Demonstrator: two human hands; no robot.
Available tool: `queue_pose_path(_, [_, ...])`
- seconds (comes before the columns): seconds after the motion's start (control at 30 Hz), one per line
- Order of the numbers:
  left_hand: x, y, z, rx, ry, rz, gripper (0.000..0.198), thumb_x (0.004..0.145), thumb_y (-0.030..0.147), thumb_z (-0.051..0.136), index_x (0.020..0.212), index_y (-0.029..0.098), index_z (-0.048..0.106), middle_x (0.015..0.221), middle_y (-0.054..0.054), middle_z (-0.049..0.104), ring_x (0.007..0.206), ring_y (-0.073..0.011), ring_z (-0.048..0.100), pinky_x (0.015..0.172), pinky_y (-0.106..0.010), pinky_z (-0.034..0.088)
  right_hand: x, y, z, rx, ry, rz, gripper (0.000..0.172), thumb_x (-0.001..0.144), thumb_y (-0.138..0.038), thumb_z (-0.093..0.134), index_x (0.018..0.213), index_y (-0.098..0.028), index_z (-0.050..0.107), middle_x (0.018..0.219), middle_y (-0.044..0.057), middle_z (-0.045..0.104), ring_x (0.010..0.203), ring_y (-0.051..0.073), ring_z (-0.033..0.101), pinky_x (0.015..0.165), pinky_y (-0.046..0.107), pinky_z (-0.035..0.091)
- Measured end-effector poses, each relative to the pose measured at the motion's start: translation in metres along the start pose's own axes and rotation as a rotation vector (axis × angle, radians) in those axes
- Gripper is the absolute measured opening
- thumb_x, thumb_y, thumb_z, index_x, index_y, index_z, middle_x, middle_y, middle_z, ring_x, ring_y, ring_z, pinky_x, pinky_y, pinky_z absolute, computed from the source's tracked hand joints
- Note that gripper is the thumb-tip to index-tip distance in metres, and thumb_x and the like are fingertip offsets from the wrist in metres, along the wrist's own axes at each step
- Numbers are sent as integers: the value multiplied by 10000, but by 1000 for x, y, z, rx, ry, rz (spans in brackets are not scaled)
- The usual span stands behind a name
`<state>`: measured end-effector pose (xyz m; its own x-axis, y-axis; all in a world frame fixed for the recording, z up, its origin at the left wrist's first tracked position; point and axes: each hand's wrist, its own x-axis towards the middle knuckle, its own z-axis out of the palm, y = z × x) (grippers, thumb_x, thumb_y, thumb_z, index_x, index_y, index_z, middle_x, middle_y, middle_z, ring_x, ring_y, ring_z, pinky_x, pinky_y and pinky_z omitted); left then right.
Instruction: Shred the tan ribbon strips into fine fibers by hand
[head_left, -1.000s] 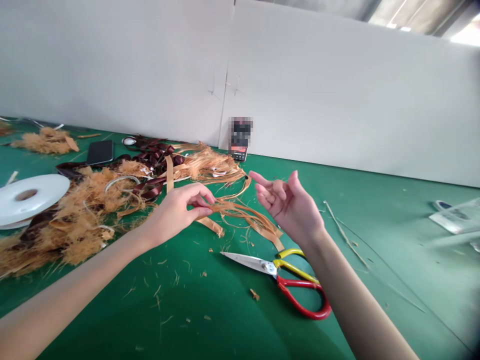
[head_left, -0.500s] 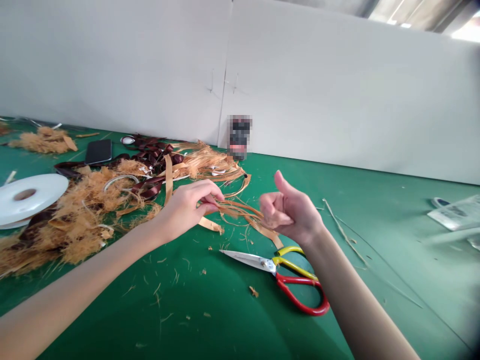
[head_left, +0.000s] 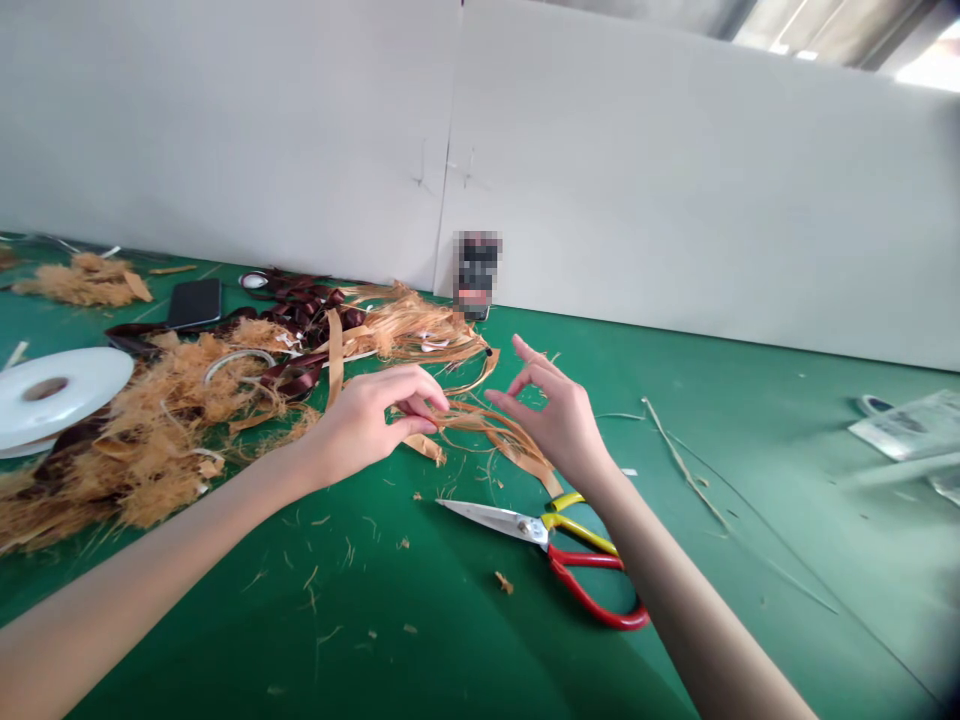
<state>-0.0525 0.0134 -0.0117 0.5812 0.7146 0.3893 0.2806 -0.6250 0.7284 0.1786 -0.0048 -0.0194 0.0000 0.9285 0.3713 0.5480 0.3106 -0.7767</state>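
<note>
My left hand (head_left: 371,418) is pinched, thumb against forefinger, on one end of a bundle of thin tan ribbon strands (head_left: 472,415). The strands run rightward and pass behind my right hand (head_left: 561,412), which hovers over them with its fingers apart and nothing visible in them. A wider tan ribbon piece (head_left: 529,460) trails down towards the scissors. Those scissors (head_left: 495,518), with one yellow and one red handle, lie below my hands, blades pointing left. My right forearm covers part of their handles.
Frayed tan fibre (head_left: 161,430), dark brown ribbon (head_left: 307,310) and a white spool (head_left: 82,385) crowd the left side. A black phone (head_left: 195,303) lies behind them. At the back, a blurred-out object (head_left: 476,275) leans on the white wall (head_left: 637,180). Clear plastic packaging (head_left: 911,425) is at far right.
My right hand has gone from curled fingers with a raised thumb to spread fingers, shifting slightly left. My left hand keeps its pinch on the strands, nearly in place.
</note>
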Motion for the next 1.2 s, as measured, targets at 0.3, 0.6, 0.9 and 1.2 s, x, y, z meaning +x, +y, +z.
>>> queue_pose_path(0.3, [-5,-9,-1,-145,9,-162,101,799,191,664,890,183,620,931,-36,675,830,-163,677,778,-296,582,7,-6,-15,867,-160,263,530,935,-603,239,563,-245,359,1252,73,651,1125,204,614,946,386,481])
queue_pose_path(0.6, [-4,-9,-3,230,0,-91,181,868,192,545,779,195,702,1236,-73,640,922,-199,668,784,-345,549,5,-21,-28,719,-398,543,845,842,-746,109,889,-123,677,930,184,744,369,53,79,372,277,146])
queue_pose_path(0.9, [0,-5,0,3,66,-286,46,810,192,608,799,196,563,1061,-53,705,817,-168,688,714,-290,564,-5,-29,-27,422,-802,467,734,886,-678,278,752,-114,728,396,-48,353,370,68,242,396,254,169])
queue_pose_path(1.2, [-5,-6,0,40,-147,-330,193,811,220,609,1003,236,615,943,-32,715,777,-177,682,668,-282,532,-2,-22,-28,736,-352,188,494,744,-154,595,1211,-315,608,1359,3,565,955,173,660,853,339,512])
